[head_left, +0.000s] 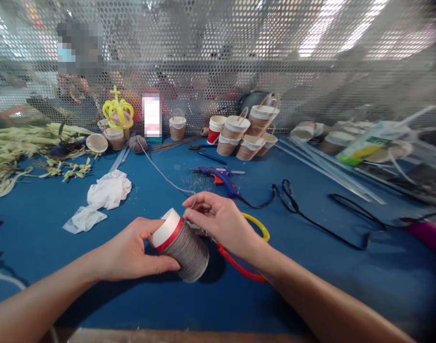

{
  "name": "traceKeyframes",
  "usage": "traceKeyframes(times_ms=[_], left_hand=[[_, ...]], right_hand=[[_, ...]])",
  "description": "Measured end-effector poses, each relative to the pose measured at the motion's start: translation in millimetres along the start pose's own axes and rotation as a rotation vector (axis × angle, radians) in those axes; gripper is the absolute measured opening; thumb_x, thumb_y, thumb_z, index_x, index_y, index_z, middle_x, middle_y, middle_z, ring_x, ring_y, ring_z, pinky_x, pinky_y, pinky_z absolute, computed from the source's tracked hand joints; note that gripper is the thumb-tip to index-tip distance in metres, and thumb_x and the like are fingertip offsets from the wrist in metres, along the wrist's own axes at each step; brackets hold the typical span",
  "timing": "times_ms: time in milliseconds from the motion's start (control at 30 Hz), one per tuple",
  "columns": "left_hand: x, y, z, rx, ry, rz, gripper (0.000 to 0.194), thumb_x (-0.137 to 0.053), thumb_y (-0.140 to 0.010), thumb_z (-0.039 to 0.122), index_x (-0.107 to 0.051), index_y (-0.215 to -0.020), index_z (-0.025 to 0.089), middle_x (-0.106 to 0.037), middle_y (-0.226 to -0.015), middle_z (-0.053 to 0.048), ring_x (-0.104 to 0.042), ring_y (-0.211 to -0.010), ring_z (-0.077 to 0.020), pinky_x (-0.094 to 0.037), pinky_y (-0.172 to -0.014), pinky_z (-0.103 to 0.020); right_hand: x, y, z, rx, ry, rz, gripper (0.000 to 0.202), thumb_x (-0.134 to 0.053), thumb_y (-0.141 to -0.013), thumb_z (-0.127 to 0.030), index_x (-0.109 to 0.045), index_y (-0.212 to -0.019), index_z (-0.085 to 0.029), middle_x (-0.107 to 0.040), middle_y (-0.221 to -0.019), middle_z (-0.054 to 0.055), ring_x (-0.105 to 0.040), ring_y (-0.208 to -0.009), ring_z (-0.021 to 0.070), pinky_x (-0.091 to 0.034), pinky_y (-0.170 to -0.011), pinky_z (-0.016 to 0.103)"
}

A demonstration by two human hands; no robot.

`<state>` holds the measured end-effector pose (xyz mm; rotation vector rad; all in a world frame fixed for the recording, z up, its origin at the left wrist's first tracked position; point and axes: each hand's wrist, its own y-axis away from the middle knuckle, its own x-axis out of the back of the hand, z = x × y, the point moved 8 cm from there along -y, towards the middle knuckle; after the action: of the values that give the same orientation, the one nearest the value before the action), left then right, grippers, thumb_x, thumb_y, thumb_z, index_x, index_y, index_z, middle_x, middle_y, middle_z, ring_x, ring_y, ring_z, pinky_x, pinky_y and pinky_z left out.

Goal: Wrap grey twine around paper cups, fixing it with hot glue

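My left hand (135,250) grips a paper cup (188,250) that lies tilted on its side, its rim toward the upper left. Grey cord covers most of the cup's wall, with a red band and bare white near the rim. My right hand (214,216) pinches the grey cord (168,178) beside the cup's upper edge. From those fingers the cord runs back to a grey ball of yarn (137,143). Scissors with one red and one yellow handle (241,267) lie partly hidden under my right hand and wrist.
A blue hot glue gun (221,177) lies beyond my right hand, its black cable (311,216) trailing right. Crumpled white tissue (109,190) is at left. Several wrapped cups (235,126) stand at the back before a perforated metal screen (203,62). Clear glue sticks (332,171) lie at right.
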<state>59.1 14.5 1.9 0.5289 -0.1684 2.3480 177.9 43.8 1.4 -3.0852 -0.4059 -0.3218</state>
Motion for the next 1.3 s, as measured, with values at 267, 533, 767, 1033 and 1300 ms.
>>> traceKeyframes(times_ms=[267,533,767,1033,1300], left_hand=[[1.4,0,0,0.006,-0.002,0.013,0.022,-0.064,-0.07,0.031,-0.063,-0.08,0.012,-0.063,-0.072,-0.002,-0.053,-0.062,-0.0117,-0.046,-0.061,-0.021],[21.9,-3,-8,0.101,-0.014,0.25,0.025,-0.064,-0.07,0.033,-0.061,-0.085,0.014,-0.065,-0.073,-0.001,-0.055,-0.063,-0.0121,-0.045,-0.06,-0.021],[20.5,-5,-8,0.065,0.129,0.18,0.028,-0.061,-0.072,0.033,-0.059,-0.092,0.013,-0.064,-0.081,-0.003,-0.055,-0.069,-0.0132,-0.044,-0.065,-0.022],[24.1,-5,-12,0.059,0.21,0.179,0.029,-0.051,-0.077,0.032,-0.06,-0.094,0.009,-0.06,-0.078,-0.004,-0.05,-0.069,-0.0136,-0.04,-0.064,-0.024],[23.7,-6,-12,0.057,0.141,0.181,0.03,-0.049,-0.078,0.03,-0.063,-0.095,0.01,-0.062,-0.081,-0.004,-0.051,-0.07,-0.0138,-0.042,-0.066,-0.024]], right_hand=[[-1,-1,-1,0.071,0.099,0.013,0.014,-0.059,-0.074,-0.026,-0.057,-0.085,-0.018,-0.06,-0.072,-0.001,-0.056,-0.067,0.0105,-0.045,-0.062,0.024],[-10,0,-1,-0.027,0.175,-0.173,0.035,-0.045,-0.083,-0.043,-0.059,-0.094,-0.013,-0.064,-0.084,0.006,-0.059,-0.072,0.0149,-0.046,-0.062,0.027],[-13,0,-1,-0.014,0.13,-0.196,0.039,-0.055,-0.078,-0.038,-0.054,-0.107,-0.012,-0.063,-0.101,0.011,-0.06,-0.088,0.0202,-0.048,-0.074,0.033],[-8,1,-7,0.006,0.245,-0.11,0.038,-0.057,-0.076,-0.034,-0.053,-0.108,-0.014,-0.063,-0.1,0.009,-0.06,-0.086,0.0197,-0.048,-0.074,0.034],[-7,1,-7,0.018,0.281,-0.088,0.037,-0.059,-0.074,-0.034,-0.054,-0.106,-0.016,-0.063,-0.1,0.008,-0.059,-0.084,0.0193,-0.048,-0.073,0.034]])
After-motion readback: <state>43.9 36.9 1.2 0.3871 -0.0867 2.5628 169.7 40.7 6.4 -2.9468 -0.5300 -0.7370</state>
